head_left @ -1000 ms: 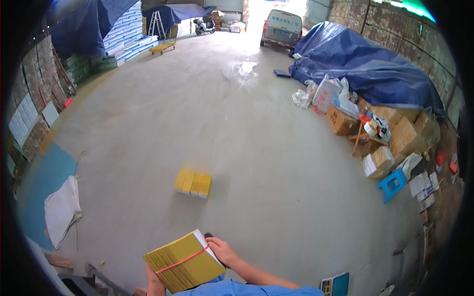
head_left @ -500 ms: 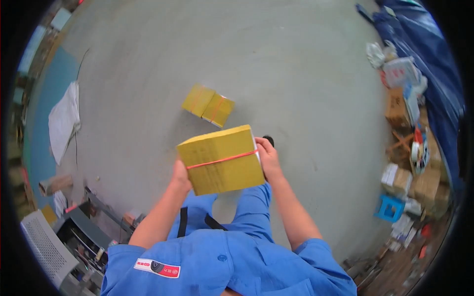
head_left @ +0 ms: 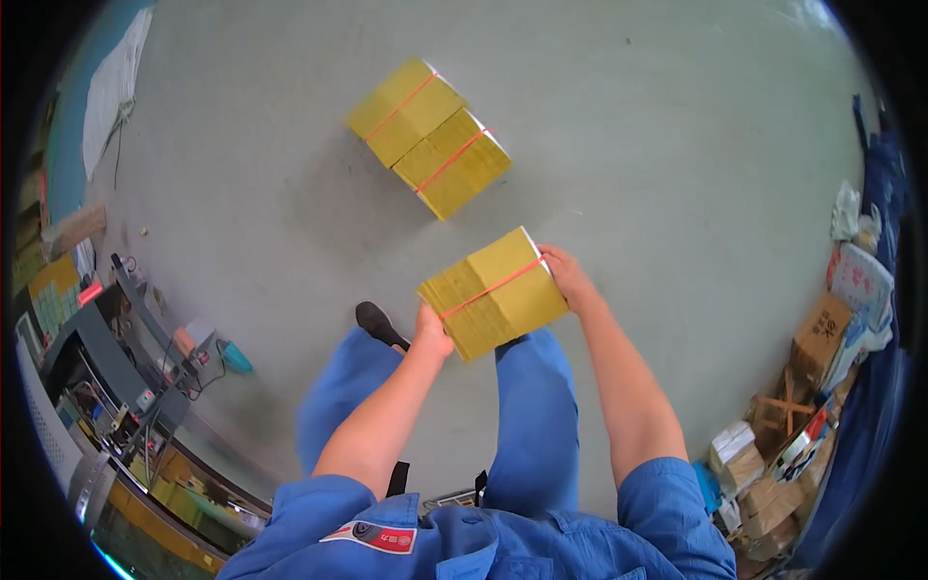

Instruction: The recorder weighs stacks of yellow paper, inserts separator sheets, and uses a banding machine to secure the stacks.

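Note:
Between my two hands I carry a yellow-covered bundle [head_left: 498, 304], a thick block with white paper edges and a thin red band around its middle. My left hand [head_left: 434, 330] is closed on its left end, and my right hand [head_left: 570, 277] grips the right end, some fingers hidden behind it. Ahead on the grey floor stand two more yellow blocks side by side, a far one [head_left: 396, 121] and a nearer one [head_left: 447, 176]. Each has a red band and a white edge like the held one. The held bundle is apart from them.
At the left is a grey machine [head_left: 101, 338] with cables and a teal object [head_left: 234, 357] beside it. A white sheet [head_left: 111, 92] lies farther off. Cardboard boxes [head_left: 822, 333] and bags line the right side, next to a blue tarp [head_left: 884, 251].
I have stepped forward, so the two floor blocks appear larger. The held bundle is still in both hands and now sits more to the right in view, tilted more.

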Action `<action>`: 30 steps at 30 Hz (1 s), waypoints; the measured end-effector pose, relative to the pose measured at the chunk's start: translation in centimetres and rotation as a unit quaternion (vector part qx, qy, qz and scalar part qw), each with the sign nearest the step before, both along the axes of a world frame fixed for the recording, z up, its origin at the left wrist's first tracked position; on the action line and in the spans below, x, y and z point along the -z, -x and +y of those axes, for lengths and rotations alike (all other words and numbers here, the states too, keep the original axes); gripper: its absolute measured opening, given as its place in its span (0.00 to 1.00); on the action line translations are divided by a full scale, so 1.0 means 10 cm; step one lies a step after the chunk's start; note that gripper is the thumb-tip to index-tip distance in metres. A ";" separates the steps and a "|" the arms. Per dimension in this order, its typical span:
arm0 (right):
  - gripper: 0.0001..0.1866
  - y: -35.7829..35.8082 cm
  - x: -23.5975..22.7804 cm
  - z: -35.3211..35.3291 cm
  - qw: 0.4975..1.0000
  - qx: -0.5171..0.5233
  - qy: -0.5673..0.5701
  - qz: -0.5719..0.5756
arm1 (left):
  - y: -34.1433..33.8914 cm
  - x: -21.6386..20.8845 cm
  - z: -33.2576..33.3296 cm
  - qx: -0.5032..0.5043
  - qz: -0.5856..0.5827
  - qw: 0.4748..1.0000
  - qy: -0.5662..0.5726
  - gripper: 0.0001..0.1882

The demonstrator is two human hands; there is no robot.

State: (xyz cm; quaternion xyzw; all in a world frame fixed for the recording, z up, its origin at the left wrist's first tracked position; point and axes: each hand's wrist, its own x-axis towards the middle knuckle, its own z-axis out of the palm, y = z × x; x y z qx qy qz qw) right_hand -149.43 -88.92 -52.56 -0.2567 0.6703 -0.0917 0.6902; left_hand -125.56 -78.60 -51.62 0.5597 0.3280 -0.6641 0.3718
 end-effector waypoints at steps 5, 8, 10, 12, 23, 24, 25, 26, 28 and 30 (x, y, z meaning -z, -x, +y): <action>0.18 0.14 0.88 -0.49 0.999 -0.022 0.023 -0.016 | 0.18 0.95 -0.33 -0.029 -0.027 0.999 0.036 0.30; 0.18 0.10 1.29 -0.62 0.989 -0.007 0.145 -0.013 | 0.17 1.21 -0.51 0.054 -0.062 0.997 -0.002 0.38; 0.21 0.08 1.44 -0.58 0.980 -0.001 0.137 0.143 | 0.20 1.23 -0.60 0.067 -0.049 0.996 0.030 0.39; 0.22 0.13 1.47 -0.47 0.979 0.062 0.151 0.119 | 0.24 1.17 -0.66 0.085 -0.044 0.994 0.048 0.40; 0.38 0.01 1.31 -0.08 0.901 0.407 -0.074 -0.129 | 0.30 1.28 -0.79 0.214 -0.103 0.971 0.017 0.32; 0.38 -0.02 1.34 -0.10 0.908 0.393 -0.066 -0.126 | 0.29 1.30 -0.79 0.211 -0.101 0.972 0.033 0.32; 0.38 -0.03 1.37 -0.13 0.914 0.384 -0.052 -0.119 | 0.28 1.33 -0.79 0.204 -0.106 0.973 0.033 0.31; 0.38 -0.04 1.39 -0.15 0.917 0.378 -0.054 -0.118 | 0.27 1.34 -0.79 0.196 -0.108 0.975 0.015 0.29; 0.37 -0.07 1.38 -0.17 0.929 0.355 -0.068 -0.076 | 0.21 1.36 -0.78 0.228 -0.108 0.967 0.043 0.32; 0.36 -0.12 1.20 -0.11 0.942 0.326 -0.069 -0.042 | 0.05 1.30 -0.70 0.259 -0.113 0.958 0.053 0.35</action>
